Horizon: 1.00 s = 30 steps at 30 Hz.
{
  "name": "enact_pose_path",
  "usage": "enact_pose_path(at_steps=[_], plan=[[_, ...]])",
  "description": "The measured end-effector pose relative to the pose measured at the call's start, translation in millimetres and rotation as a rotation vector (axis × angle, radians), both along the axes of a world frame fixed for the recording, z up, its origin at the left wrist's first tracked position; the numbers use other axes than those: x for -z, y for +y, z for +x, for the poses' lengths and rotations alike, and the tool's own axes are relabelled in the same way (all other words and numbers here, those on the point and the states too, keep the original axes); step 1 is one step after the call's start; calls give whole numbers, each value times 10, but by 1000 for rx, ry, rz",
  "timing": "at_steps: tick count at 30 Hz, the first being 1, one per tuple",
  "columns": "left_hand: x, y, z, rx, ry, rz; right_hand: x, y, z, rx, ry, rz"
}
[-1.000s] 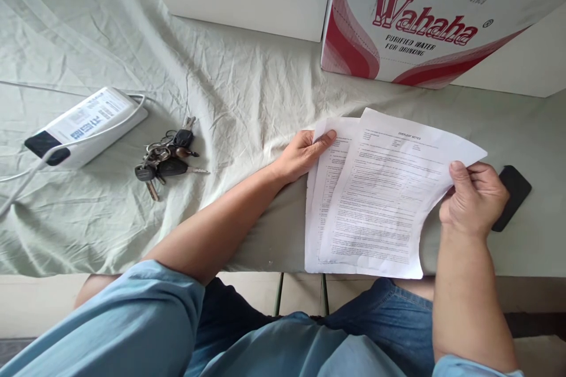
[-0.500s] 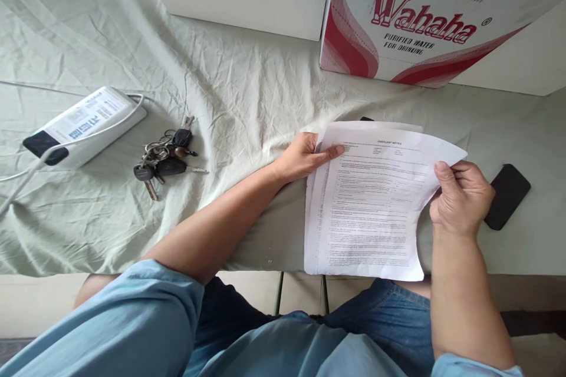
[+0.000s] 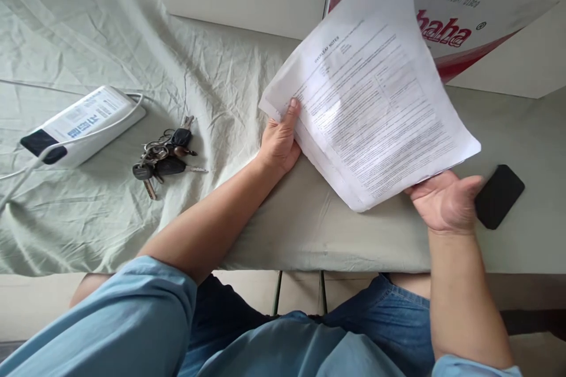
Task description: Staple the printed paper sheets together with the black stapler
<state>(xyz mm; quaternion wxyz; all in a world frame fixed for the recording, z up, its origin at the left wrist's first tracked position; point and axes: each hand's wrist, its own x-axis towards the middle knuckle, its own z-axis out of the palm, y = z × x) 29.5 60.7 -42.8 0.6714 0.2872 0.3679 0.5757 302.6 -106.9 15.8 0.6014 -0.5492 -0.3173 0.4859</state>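
A small stack of printed white sheets (image 3: 371,94) is lifted off the table and tilted up, its top toward the far box. My left hand (image 3: 278,141) grips the stack's left edge with the thumb on the printed face. My right hand (image 3: 444,203) is palm up under the stack's lower right corner, supporting it with the fingers beneath the paper. The sheets hide part of the box behind them.
A red and white cardboard water box (image 3: 469,17) stands at the back right. A black phone (image 3: 499,196) lies just right of my right hand. A bunch of keys (image 3: 163,159) and a white power strip (image 3: 82,123) with its cable lie left on the wrinkled green cloth (image 3: 132,47).
The sheets lay spread at the table's front edge, then were gathered into one stack. Both hands have now raised the stack and tipped it up and away; my right hand shifted underneath it.
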Motion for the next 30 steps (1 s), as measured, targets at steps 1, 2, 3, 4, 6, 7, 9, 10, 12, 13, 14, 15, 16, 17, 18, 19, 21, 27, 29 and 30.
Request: enact_pose_path(at_steps=[1,2,3,4,6,7,9,10,12,13,14,15,16,17,18,19,21,27,29,30], plan=[[-3,-2,-5,15,-15,1,21,16,-76,41,-33,-8],[-11,-9,-14,34,-25,9,42,31,-133,107,-81,-5],[-22,-18,-27,62,-31,22,56,46,-161,183,-138,16],[-37,-27,-47,100,-32,38,60,59,-154,264,-200,62],[-74,-36,-108,193,-18,78,32,81,-35,394,-316,220],[-91,-33,-146,238,0,102,2,86,64,431,-368,312],[-118,-12,-227,312,56,160,-75,80,285,418,-426,443],[-126,4,-263,335,91,193,-111,65,379,384,-443,456],[-133,38,-317,364,172,259,-157,13,487,369,-458,429],[-133,51,-332,375,222,291,-163,-20,497,362,-447,380],[-133,60,-340,390,278,319,-158,-52,482,346,-427,321],[-134,63,-342,410,340,344,-143,-79,451,319,-407,259],[-134,61,-341,438,403,362,-124,-98,412,288,-395,209],[-135,54,-339,470,459,373,-104,-108,374,261,-395,181],[-135,44,-337,500,500,379,-87,-108,343,247,-406,181],[-133,33,-337,520,520,381,-75,-102,322,247,-422,203],[-122,18,-341,522,501,390,-72,-84,311,261,-443,279],[-51,81,-349,570,628,410,-70,-100,330,144,-395,210],[-50,99,-347,619,711,465,-46,-105,307,136,-387,149],[-57,99,-347,624,722,486,-35,-110,296,147,-382,138]])
